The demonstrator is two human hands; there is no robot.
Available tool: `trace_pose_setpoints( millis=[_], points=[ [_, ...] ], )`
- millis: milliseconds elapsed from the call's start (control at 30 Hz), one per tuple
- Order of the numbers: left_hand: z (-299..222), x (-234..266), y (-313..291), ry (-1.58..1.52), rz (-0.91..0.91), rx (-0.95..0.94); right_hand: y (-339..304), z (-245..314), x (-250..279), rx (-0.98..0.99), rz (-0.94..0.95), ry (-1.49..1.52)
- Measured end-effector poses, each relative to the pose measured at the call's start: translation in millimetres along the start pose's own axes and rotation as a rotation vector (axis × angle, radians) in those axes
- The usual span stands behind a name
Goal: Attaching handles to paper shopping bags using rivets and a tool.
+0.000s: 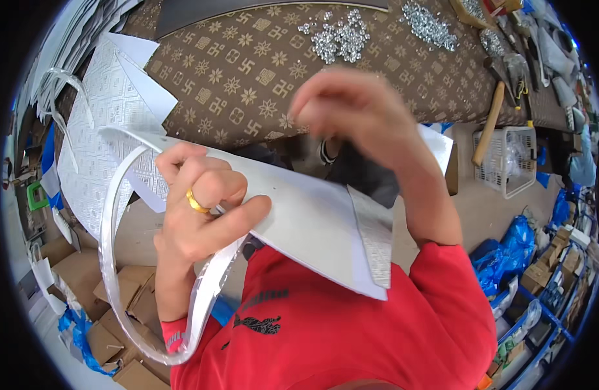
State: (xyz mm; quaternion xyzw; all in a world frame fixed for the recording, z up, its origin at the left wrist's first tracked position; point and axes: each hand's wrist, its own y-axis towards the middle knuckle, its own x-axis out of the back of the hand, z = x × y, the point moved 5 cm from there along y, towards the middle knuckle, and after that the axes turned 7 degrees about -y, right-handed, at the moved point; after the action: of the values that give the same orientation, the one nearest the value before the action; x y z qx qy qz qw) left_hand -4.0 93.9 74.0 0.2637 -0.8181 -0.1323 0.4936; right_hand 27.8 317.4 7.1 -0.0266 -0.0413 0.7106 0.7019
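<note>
A stiff silver-white panel (306, 221) slants across in front of my red shirt, its right end folded into a textured flap (374, 240). My left hand (199, 211), with a gold ring, is closed on the panel's upper left part. A clear-wrapped white strap (111, 260) loops down from there past my left wrist. My right hand (364, 110) hovers above the panel by the table edge, fingers curled and blurred by motion; whether it holds anything cannot be seen. On the patterned brown cloth beyond lie small shiny metal pieces (342, 42), too small to name.
A second pile of shiny metal pieces (429, 26) lies further right on the cloth (241, 84). Textured silver sheets (98, 130) hang at the left. A wooden-handled hammer (491, 123) juts over a white crate (507, 162). Cardboard boxes (127, 318) and blue bags (507, 253) crowd the floor.
</note>
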Motion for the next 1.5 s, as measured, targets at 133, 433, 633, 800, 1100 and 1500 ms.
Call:
trace_pose_setpoints(
  millis=[133,433,633,800,1100,1500],
  points=[
    [6.9,-6.5,-4.6,0.078,-0.003,-0.035,9.1,-5.1,77.5,0.086,-0.588,-0.709],
    [15.5,-20.5,-6.0,0.123,-0.031,-0.111,-25.9,-16.0,166.9,0.002,-1.093,-1.013],
    [21.1,-22.8,-5.7,0.170,-0.018,-0.096,-33.5,-25.1,215.0,-0.246,-1.016,-1.161],
    [21.5,-16.1,-11.3,0.136,0.000,-0.148,-18.0,-17.5,209.3,-0.155,-0.937,-1.264],
    [15.7,-13.2,-9.6,0.122,-0.066,-0.168,-11.1,-20.4,214.2,0.050,-0.759,-1.300],
    [6.6,-4.1,-1.4,0.066,-0.116,-0.109,-22.8,-1.1,138.4,0.108,-0.618,0.153]
  ],
)
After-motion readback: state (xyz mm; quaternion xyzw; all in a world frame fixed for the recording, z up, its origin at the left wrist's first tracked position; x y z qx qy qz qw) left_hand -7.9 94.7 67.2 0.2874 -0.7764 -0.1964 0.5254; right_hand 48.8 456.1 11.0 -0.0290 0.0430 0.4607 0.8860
